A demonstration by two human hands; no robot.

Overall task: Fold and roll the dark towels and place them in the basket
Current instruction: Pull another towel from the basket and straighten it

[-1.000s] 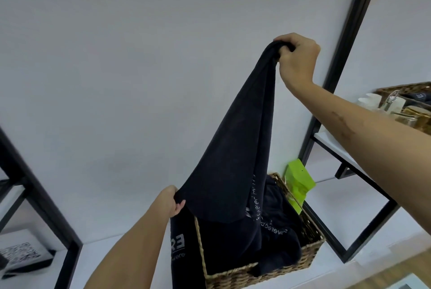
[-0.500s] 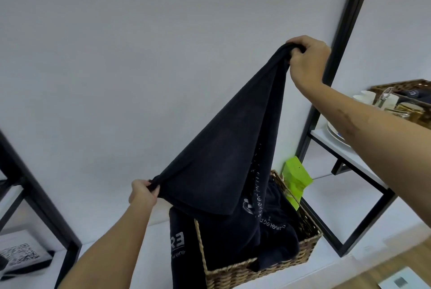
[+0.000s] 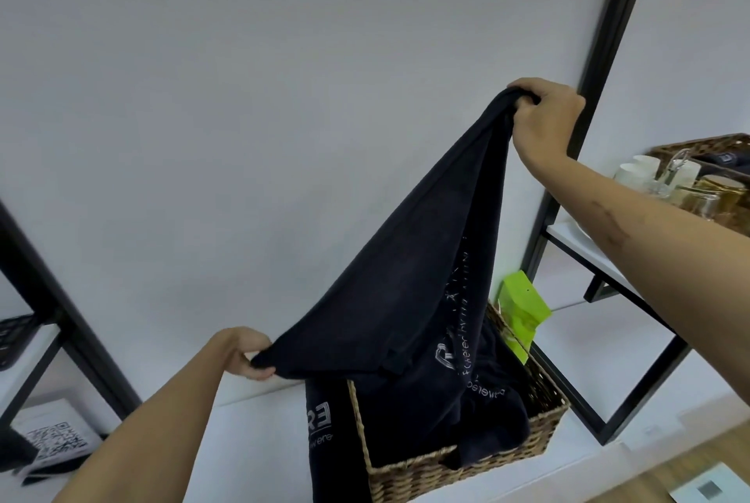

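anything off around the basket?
Yes. One dark towel hangs over the wicker basket's left rim, draping down outside, unrolled. More dark cloth lies bunched inside rather than rolled.

My right hand point(image 3: 544, 118) holds one corner of the towel point(image 3: 410, 279) high, my left hand point(image 3: 247, 352) pinches another corner low and to the left — the cloth hangs between them, above the basket point(image 3: 458, 470). More towels point(image 3: 487, 401) lie in that basket, one draped over its left wall. A pouch point(image 3: 523, 311) stands behind it, cups point(image 3: 637, 169) on the shelf point(image 3: 576, 238) to the right.
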